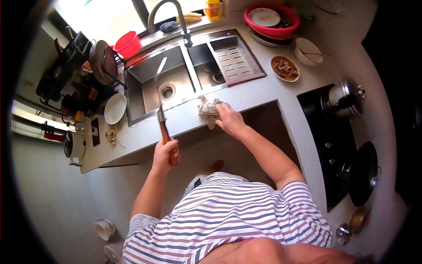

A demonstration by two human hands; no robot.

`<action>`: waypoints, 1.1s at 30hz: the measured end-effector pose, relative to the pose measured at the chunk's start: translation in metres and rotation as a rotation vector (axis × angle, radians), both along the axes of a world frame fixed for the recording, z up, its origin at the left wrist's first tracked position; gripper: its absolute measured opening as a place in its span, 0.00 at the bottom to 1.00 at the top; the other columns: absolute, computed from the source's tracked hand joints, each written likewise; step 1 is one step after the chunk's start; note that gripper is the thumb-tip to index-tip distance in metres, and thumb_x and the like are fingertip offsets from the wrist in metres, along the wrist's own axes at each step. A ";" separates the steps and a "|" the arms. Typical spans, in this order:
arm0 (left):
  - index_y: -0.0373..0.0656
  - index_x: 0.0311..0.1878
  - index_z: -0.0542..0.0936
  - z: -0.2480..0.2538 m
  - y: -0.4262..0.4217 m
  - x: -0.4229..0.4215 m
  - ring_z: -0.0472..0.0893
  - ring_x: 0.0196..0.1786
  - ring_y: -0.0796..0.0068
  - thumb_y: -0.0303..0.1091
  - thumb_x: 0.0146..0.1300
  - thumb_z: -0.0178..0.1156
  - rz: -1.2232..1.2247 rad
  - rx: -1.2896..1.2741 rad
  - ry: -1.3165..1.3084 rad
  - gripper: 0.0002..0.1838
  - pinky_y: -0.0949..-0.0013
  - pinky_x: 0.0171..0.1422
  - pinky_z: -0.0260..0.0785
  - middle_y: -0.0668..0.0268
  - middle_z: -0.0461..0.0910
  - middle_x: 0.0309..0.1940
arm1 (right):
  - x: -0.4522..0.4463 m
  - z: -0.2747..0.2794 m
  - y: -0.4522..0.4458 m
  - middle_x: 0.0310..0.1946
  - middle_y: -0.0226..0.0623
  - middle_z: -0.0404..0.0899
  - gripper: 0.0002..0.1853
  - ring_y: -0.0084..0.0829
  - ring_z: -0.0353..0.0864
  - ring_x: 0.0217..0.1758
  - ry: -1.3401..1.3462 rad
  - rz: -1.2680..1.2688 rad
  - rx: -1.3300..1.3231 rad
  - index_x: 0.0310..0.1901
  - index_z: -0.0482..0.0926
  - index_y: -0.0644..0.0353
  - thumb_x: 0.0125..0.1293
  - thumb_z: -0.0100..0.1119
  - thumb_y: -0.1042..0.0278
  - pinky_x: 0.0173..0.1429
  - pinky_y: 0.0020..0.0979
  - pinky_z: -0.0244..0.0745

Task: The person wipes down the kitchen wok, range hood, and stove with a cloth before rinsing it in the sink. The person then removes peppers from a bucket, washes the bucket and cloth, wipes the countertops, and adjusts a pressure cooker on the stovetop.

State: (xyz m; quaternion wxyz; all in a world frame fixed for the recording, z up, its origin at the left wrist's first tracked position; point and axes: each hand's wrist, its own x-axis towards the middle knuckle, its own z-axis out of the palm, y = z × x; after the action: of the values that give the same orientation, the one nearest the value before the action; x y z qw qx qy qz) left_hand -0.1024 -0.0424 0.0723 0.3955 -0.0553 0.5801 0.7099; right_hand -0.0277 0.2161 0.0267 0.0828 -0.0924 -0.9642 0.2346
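Observation:
In my left hand (166, 154) is the wooden handle of a knife (163, 124), its blade pointing up over the front edge of the steel sink (147, 97). My left fingers are wrapped round the handle. My right hand (230, 120) rests on a crumpled, light-coloured cloth (209, 111) at the counter's front edge, just below the sink. The fingers press on the cloth. Behind the two basins stands a curved faucet (187, 37). A slotted drainboard (236, 59) covers the right part of the sink.
A white bowl (115, 108) stands left of the sink, near a dark rack of pans (103, 64). To the right are a bowl of food (285, 68), a white bowl with a utensil (309, 52), a pink basin (289, 31) and a stove (327, 141) with a pot (345, 99).

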 end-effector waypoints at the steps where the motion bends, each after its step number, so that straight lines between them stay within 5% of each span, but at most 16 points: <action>1: 0.46 0.30 0.64 0.002 -0.019 -0.003 0.64 0.15 0.79 0.31 0.56 0.56 0.032 -0.027 0.009 0.09 0.71 0.20 0.60 0.71 0.62 0.16 | -0.024 -0.014 -0.004 0.44 0.46 0.70 0.21 0.50 0.75 0.38 0.021 -0.001 0.063 0.51 0.64 0.55 0.55 0.56 0.67 0.44 0.41 0.72; 7: 0.45 0.30 0.64 0.004 -0.063 -0.004 0.64 0.14 0.79 0.29 0.57 0.56 0.182 -0.073 -0.002 0.08 0.74 0.19 0.58 0.71 0.63 0.15 | -0.123 -0.071 -0.044 0.41 0.46 0.69 0.13 0.47 0.77 0.36 -0.060 0.076 0.115 0.39 0.72 0.55 0.50 0.59 0.67 0.39 0.44 0.73; 9: 0.45 0.30 0.65 0.008 -0.054 -0.011 0.64 0.14 0.80 0.30 0.58 0.55 0.109 -0.037 -0.026 0.08 0.74 0.19 0.58 0.71 0.63 0.15 | -0.162 -0.069 -0.049 0.34 0.48 0.72 0.11 0.44 0.78 0.34 0.105 -0.011 -0.191 0.36 0.73 0.54 0.49 0.60 0.67 0.36 0.43 0.73; 10: 0.45 0.31 0.65 0.011 -0.049 -0.015 0.64 0.14 0.80 0.31 0.58 0.56 0.070 -0.013 -0.039 0.08 0.75 0.19 0.58 0.71 0.63 0.15 | -0.183 -0.057 -0.048 0.23 0.40 0.75 0.11 0.38 0.78 0.28 0.185 -0.008 -0.479 0.36 0.73 0.60 0.50 0.58 0.67 0.33 0.35 0.75; 11: 0.45 0.31 0.65 0.012 -0.044 -0.020 0.64 0.14 0.80 0.32 0.58 0.57 0.024 0.050 -0.056 0.09 0.75 0.19 0.57 0.72 0.62 0.15 | -0.189 -0.049 -0.048 0.16 0.32 0.73 0.09 0.29 0.73 0.18 0.036 -0.108 -1.185 0.35 0.73 0.61 0.53 0.57 0.69 0.23 0.29 0.70; 13: 0.45 0.31 0.66 0.009 -0.036 -0.032 0.63 0.14 0.80 0.33 0.59 0.57 -0.053 0.243 -0.144 0.09 0.75 0.18 0.57 0.72 0.61 0.14 | -0.177 -0.019 -0.037 0.19 0.30 0.74 0.07 0.20 0.68 0.14 0.036 -0.034 -1.416 0.35 0.74 0.62 0.56 0.55 0.70 0.17 0.22 0.63; 15: 0.45 0.31 0.66 0.004 -0.027 -0.044 0.63 0.13 0.81 0.34 0.59 0.56 -0.071 0.346 -0.153 0.09 0.75 0.18 0.56 0.72 0.61 0.14 | -0.152 0.006 -0.030 0.19 0.30 0.73 0.05 0.18 0.69 0.14 0.075 -0.059 -1.358 0.35 0.74 0.62 0.57 0.54 0.71 0.15 0.19 0.59; 19: 0.45 0.30 0.66 0.004 -0.022 -0.056 0.63 0.13 0.81 0.31 0.60 0.55 -0.067 0.439 -0.143 0.08 0.75 0.18 0.58 0.72 0.62 0.13 | -0.120 -0.012 -0.037 0.20 0.37 0.74 0.12 0.32 0.75 0.23 0.113 -0.037 -0.747 0.39 0.75 0.60 0.52 0.57 0.66 0.28 0.32 0.71; 20: 0.45 0.30 0.66 0.003 -0.022 -0.056 0.63 0.13 0.80 0.30 0.60 0.54 -0.074 0.417 -0.127 0.07 0.75 0.18 0.58 0.72 0.62 0.13 | -0.120 -0.029 -0.043 0.27 0.41 0.75 0.15 0.40 0.76 0.31 0.059 -0.005 -0.478 0.41 0.76 0.56 0.49 0.58 0.64 0.37 0.37 0.72; 23: 0.44 0.29 0.66 0.005 -0.028 -0.049 0.63 0.12 0.79 0.28 0.59 0.54 -0.066 0.353 -0.136 0.07 0.73 0.18 0.58 0.70 0.61 0.12 | -0.121 -0.052 -0.092 0.41 0.41 0.70 0.17 0.42 0.72 0.42 0.097 0.221 -0.032 0.42 0.78 0.49 0.45 0.61 0.64 0.43 0.39 0.70; 29: 0.42 0.29 0.66 -0.012 -0.070 -0.026 0.62 0.11 0.78 0.28 0.58 0.55 0.045 0.268 -0.062 0.08 0.73 0.16 0.58 0.69 0.62 0.12 | -0.207 -0.089 -0.205 0.46 0.39 0.69 0.12 0.42 0.70 0.47 0.422 0.688 0.037 0.37 0.75 0.49 0.48 0.55 0.64 0.48 0.42 0.65; 32: 0.42 0.28 0.66 -0.013 -0.086 -0.025 0.62 0.10 0.79 0.28 0.58 0.54 0.140 0.451 -0.105 0.07 0.74 0.15 0.57 0.69 0.61 0.11 | -0.258 -0.084 -0.216 0.42 0.39 0.71 0.09 0.43 0.71 0.47 0.224 0.689 0.089 0.35 0.74 0.51 0.52 0.53 0.64 0.47 0.40 0.67; 33: 0.42 0.28 0.66 -0.013 -0.088 -0.027 0.62 0.10 0.79 0.28 0.58 0.54 0.152 0.457 -0.092 0.07 0.74 0.15 0.57 0.69 0.61 0.11 | -0.271 -0.082 -0.214 0.40 0.43 0.72 0.07 0.46 0.72 0.44 0.146 0.505 -0.137 0.35 0.75 0.55 0.54 0.51 0.65 0.45 0.40 0.69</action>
State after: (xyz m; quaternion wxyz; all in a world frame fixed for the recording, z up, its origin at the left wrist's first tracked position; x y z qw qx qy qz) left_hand -0.1290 -0.1303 0.0598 0.3692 -0.0401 0.3801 0.8471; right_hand -0.2989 0.0020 -0.0556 0.0843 0.1627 -0.9300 0.3186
